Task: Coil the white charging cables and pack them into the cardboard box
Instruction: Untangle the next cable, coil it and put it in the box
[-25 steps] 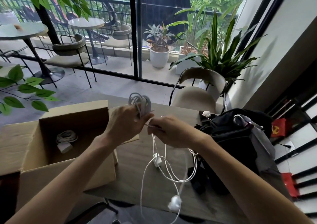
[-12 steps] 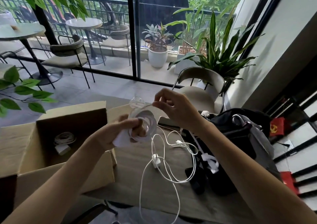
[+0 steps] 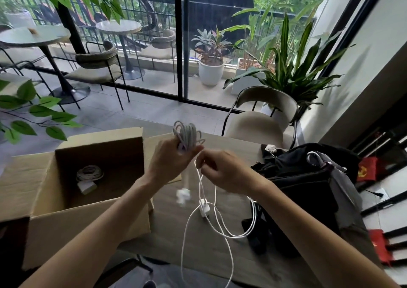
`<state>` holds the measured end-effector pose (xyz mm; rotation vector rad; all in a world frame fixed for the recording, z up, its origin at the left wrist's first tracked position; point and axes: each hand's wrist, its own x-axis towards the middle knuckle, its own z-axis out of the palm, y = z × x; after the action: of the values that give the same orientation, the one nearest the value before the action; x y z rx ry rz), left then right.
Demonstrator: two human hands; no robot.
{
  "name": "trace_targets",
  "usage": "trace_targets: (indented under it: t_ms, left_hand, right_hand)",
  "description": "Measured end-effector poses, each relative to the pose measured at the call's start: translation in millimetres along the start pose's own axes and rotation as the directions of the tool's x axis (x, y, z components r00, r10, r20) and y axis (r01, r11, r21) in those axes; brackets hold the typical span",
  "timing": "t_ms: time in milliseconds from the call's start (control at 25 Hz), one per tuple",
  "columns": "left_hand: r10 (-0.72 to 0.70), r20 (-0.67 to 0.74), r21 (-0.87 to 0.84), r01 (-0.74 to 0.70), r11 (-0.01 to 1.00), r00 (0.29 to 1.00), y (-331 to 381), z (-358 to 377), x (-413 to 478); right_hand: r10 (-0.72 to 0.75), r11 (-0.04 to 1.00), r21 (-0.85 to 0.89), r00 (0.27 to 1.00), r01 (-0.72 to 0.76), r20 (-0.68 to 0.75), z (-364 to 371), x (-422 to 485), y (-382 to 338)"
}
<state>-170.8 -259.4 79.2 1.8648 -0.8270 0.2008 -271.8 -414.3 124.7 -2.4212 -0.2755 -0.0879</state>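
Hanging below the fingers, a thin, smooth white cable trails in slack loops toward the wooden table, with a boxy white plug among them. Right hand: fingertips pinch the strand. Left hand: fingers clenched round an oblong coil, long axis upright, loops fanning above the knuckles. Cardboard box: left of the fingers, open, holding one round coiled cable.

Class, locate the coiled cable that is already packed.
Head view, left side: the coiled cable lies inside the cardboard box, on its bottom, left of the left hand.
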Motion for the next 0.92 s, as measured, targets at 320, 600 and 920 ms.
trace_targets:
  t_ms: [320,600,920]
  left_hand:
    - [-0.030,0.312,-0.297,0.128,0.946,0.950,26.1,-0.7,-2.8]
    - [0.001,0.420,-0.625,0.288,0.726,0.908,54.6,-5.8,7.9]
    - [0.072,-0.076,-0.073,-0.078,0.994,0.994,11.1,12.9,34.0]
  right_hand:
    - [0.257,0.962,0.204,0.856,-0.182,-0.448,-15.5,15.7,30.9]
    - [-0.099,0.994,-0.069,0.974,0.087,-0.204,-41.0,39.8,47.2]
    - [0.111,0.994,-0.017,0.976,-0.110,0.186,-12.5,14.3,35.0]
